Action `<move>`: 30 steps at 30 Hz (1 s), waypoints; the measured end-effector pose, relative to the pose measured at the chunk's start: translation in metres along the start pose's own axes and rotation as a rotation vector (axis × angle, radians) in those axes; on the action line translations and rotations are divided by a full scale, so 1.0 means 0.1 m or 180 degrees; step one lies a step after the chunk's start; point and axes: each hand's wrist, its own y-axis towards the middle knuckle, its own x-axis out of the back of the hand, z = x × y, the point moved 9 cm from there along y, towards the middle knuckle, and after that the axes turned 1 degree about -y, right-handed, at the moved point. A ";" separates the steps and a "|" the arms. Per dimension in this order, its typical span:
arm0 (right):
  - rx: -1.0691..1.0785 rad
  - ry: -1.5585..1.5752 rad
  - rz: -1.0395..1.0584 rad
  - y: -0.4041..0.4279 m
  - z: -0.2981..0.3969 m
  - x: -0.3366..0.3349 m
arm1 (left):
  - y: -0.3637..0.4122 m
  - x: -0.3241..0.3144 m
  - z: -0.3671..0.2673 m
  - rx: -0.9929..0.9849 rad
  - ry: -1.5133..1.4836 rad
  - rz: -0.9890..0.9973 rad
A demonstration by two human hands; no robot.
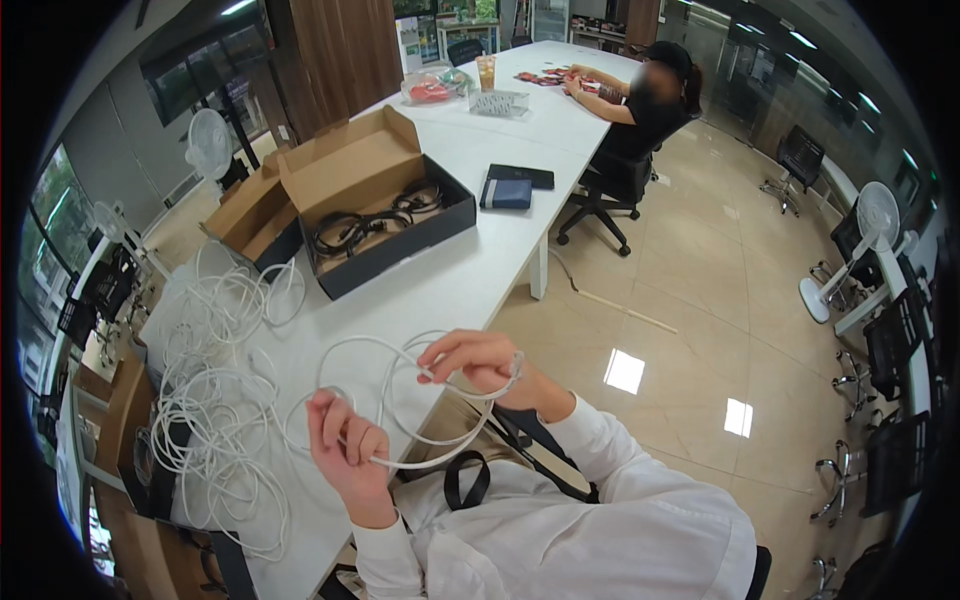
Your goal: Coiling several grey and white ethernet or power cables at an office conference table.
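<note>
My left hand [349, 450] grips a white cable [431, 461] near the table's edge, fingers curled around it. Higher and to the right, my right hand [476, 367] pinches another part of the same cable, whose loops hang between both hands. One clear-ended tip of it lies by my right wrist. To the left, a tangled heap of white cables [217, 420] spreads over the white table. Beyond my hands stands an open cardboard box [405, 244], dark outside and brown inside, with coiled black cables [360, 229] in it.
Another open box [255, 214] stands behind the first. A dark blue pouch [510, 193] lies on a black case. Farther off are a clear plastic holder [499, 103], a drink cup [486, 73] and plastic bags [436, 86]. A person [645, 97] sits at the far right, handling small red packets.
</note>
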 end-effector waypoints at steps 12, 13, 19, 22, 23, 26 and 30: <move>0.0567 -0.1661 0.0280 -0.06 0.12 -0.51 | 0.04 -0.42 -0.05 -0.0861 0.1496 0.0148; 0.0537 -0.1643 0.0304 -0.06 0.10 -0.55 | 0.04 -0.38 -0.06 -0.0923 0.1810 -0.0078; 0.0764 -0.1942 0.0538 -0.07 0.07 -0.79 | 0.09 0.00 -0.07 -0.1047 0.2894 -0.0499; 0.0745 -0.1788 0.0314 -0.06 0.11 -0.79 | 0.08 0.16 0.08 -0.0620 0.3998 -0.0386; 0.0688 -0.1793 0.0060 -0.06 0.10 -0.71 | 0.05 0.13 0.15 -0.0491 0.4389 -0.0273; 0.0383 -0.1726 -0.0350 -0.06 0.04 -0.62 | 0.02 0.18 0.32 -0.0197 0.4614 -0.0081; -0.0021 -0.1547 -0.0443 -0.03 0.00 -0.57 | 0.00 0.18 0.36 -0.0129 0.4595 0.0145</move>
